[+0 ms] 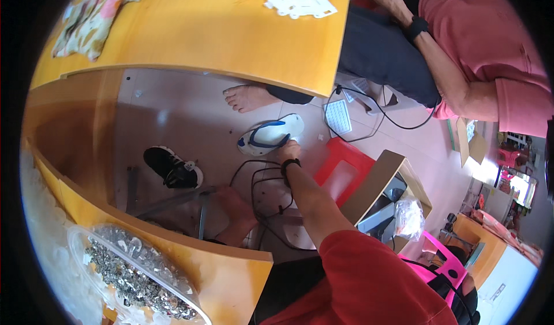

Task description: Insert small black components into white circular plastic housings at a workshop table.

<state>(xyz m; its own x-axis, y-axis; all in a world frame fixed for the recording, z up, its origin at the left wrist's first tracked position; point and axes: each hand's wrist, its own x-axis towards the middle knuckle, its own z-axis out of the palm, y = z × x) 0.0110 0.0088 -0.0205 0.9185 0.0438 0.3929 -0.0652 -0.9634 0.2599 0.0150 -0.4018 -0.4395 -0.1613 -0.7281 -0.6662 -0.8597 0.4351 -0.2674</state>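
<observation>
My right hand (289,151) reaches down under the tables, its red-sleeved arm coming up from the lower right, with a dark band on the wrist. Its fingers are closed at the edge of a white flip-flop (249,146) with blue straps, just above or on the tiled floor. Part of the grip is hidden behind the hand. My left hand is out of the picture. Beyond the flip-flop rests a co-worker's bare foot (245,98). To the left lies a black shoe (167,166) with a white sole.
A yellow tabletop (202,25) carries white cut-out pieces (301,5) and a patterned cloth (95,19). Small metal parts fill a clear tub (133,276) nearby. Black cables (254,201), a red stool (348,163) and a cardboard box (369,195) crowd the floor. A co-worker (479,42) sits at upper right.
</observation>
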